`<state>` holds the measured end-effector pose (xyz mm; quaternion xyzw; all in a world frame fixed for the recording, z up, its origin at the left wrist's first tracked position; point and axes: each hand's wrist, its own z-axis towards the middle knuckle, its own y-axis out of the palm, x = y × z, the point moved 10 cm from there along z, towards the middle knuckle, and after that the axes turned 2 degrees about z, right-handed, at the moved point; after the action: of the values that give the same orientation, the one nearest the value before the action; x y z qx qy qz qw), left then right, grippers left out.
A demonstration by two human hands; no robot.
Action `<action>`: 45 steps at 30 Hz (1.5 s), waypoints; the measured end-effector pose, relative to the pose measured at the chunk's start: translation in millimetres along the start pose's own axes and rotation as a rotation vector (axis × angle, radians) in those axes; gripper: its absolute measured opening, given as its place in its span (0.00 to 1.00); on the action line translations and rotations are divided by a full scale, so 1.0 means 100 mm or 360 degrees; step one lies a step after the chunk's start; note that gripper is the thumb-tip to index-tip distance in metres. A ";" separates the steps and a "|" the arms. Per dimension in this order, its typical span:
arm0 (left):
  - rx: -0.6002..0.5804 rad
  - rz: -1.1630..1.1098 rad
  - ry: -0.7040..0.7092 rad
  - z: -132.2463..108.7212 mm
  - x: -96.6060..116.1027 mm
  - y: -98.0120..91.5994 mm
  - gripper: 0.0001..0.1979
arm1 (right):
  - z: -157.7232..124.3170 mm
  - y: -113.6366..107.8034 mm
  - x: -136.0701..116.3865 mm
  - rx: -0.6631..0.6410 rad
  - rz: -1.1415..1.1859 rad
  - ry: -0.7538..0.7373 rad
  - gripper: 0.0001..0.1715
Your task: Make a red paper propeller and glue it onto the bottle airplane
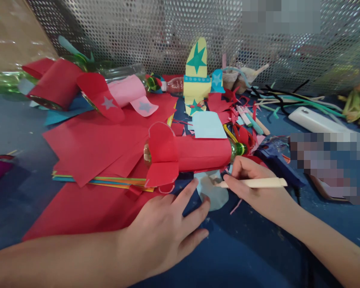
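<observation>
My right hand [252,184] is closed around a cream-coloured marker [265,183], its tip down on a small pale blue paper cut-out [217,198]. My left hand [174,224] lies with fingers spread, its fingertips at the cut-out's left edge. Just beyond the hands lies a green bottle wrapped in red paper [202,153], on its side, with rounded red paper fins [162,154] at its left end. A pale blue paper square [210,125] rests against the top of the wrapped bottle. Part of the cut-out is hidden by my fingers.
Red paper sheets [87,140] are stacked at left. Behind them lie a red-wrapped bottle [55,84] and a pink-wrapped one [127,91]. A yellow paper rocket [196,86] leans at the mesh. Right are a blue glue gun [279,162], a phone [327,172] and a white device [318,120].
</observation>
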<state>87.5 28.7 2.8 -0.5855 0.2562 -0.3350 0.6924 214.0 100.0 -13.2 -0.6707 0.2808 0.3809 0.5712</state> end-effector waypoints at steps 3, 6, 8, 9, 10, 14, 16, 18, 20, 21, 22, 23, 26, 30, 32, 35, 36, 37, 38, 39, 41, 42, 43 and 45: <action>0.0007 0.0010 0.0006 0.00 0.00 -0.01 0.18 | 0.00 0.00 0.00 0.0001 -0.0010 -0.0003 0.14; 0.0008 0.0000 0.0004 -0.01 0.00 -0.01 0.18 | 0.00 -0.02 -0.02 0.0017 0.0004 -0.0022 0.14; 0.0009 -0.0016 0.0005 -0.01 -0.01 0.00 0.18 | 0.00 -0.01 -0.01 0.0000 -0.0004 -0.0020 0.14; 0.0008 -0.0023 0.0004 -0.01 -0.01 0.00 0.18 | 0.00 0.00 -0.01 -0.0005 -0.0015 -0.0012 0.14; 0.0003 -0.0030 0.0001 -0.01 -0.01 0.01 0.18 | 0.00 0.00 0.00 -0.0008 -0.0023 -0.0006 0.14; 0.0009 -0.0016 0.0000 0.00 0.00 0.00 0.17 | -0.01 -0.01 0.00 0.0013 -0.0006 -0.0017 0.14; 0.0017 0.0001 0.0007 0.00 0.00 -0.01 0.17 | -0.01 0.00 -0.01 -0.0012 -0.0002 -0.0019 0.14; 0.0021 0.0004 0.0007 0.00 0.00 -0.02 0.17 | -0.02 0.01 -0.02 -0.0026 -0.0018 -0.0015 0.14; 0.0018 -0.0006 0.0002 -0.01 0.00 -0.01 0.18 | -0.02 -0.01 -0.03 0.0000 -0.0023 -0.0020 0.14; 0.0016 -0.0011 0.0003 -0.01 0.00 -0.01 0.18 | -0.02 -0.02 -0.03 0.0016 -0.0016 -0.0017 0.14; 0.0013 -0.0012 0.0004 -0.01 0.00 0.00 0.18 | -0.01 -0.02 -0.02 0.0022 -0.0008 -0.0009 0.14; 0.0011 -0.0010 0.0008 -0.01 0.00 0.00 0.18 | -0.01 -0.02 -0.01 0.0016 -0.0001 -0.0002 0.14; 0.0017 0.0001 0.0012 0.00 0.00 -0.01 0.17 | -0.01 0.00 0.00 -0.0025 -0.0012 0.0005 0.13; 0.0009 -0.0012 0.0002 0.01 -0.01 -0.02 0.17 | -0.01 -0.03 -0.03 0.0013 0.0011 -0.0040 0.14; 0.0012 -0.0018 0.0001 0.01 -0.01 -0.02 0.17 | -0.01 -0.03 -0.04 0.0014 0.0015 -0.0033 0.14; 0.0009 -0.0039 -0.0011 0.00 -0.02 -0.01 0.17 | -0.01 -0.02 -0.04 0.0011 -0.0022 -0.0034 0.14; 0.0005 -0.0046 -0.0011 0.00 -0.02 0.00 0.17 | -0.01 -0.03 -0.05 0.0017 -0.0027 -0.0048 0.14; 0.0002 -0.0050 -0.0010 -0.01 -0.02 0.00 0.18 | 0.00 -0.04 -0.05 0.0025 -0.0025 -0.0061 0.14; 0.0002 -0.0049 -0.0007 -0.01 -0.02 0.01 0.18 | 0.00 -0.04 -0.06 0.0032 -0.0019 -0.0070 0.14; 0.0007 -0.0043 -0.0002 -0.01 -0.02 0.00 0.17 | 0.00 -0.04 -0.06 0.0030 -0.0014 -0.0072 0.14; 0.0023 -0.0027 0.0005 0.00 -0.01 -0.01 0.17 | -0.01 -0.04 -0.05 0.0017 -0.0016 -0.0067 0.14; 0.0025 -0.0021 0.0005 0.00 -0.01 -0.01 0.17 | -0.01 -0.04 -0.05 0.0010 -0.0021 -0.0065 0.14; 0.0027 -0.0018 0.0004 0.00 -0.01 -0.01 0.17 | -0.01 -0.04 -0.04 0.0011 -0.0028 -0.0065 0.14; 0.0027 -0.0022 0.0001 0.00 -0.01 0.00 0.18 | -0.01 -0.06 -0.04 0.0035 -0.0032 -0.0068 0.14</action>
<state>86.9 29.1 2.8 -0.5812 0.2496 -0.3422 0.6948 216.4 99.8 -6.7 -0.6589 0.2660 0.3862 0.5881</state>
